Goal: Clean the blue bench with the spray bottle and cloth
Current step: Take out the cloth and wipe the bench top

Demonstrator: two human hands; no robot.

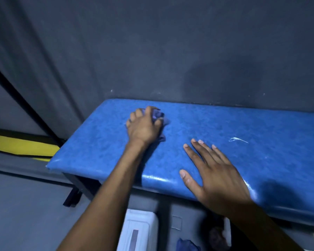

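The left hand (143, 126) grips a bunched cloth (159, 115) on the blue bench (225, 127), while just beside it the right hand (212, 175) lies flat, fingers spread.

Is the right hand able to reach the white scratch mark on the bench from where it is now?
Probably yes. The right hand lies open and flat on the blue bench, and the white mark sits just beyond its fingertips, to the right. Only bare seat lies between them.
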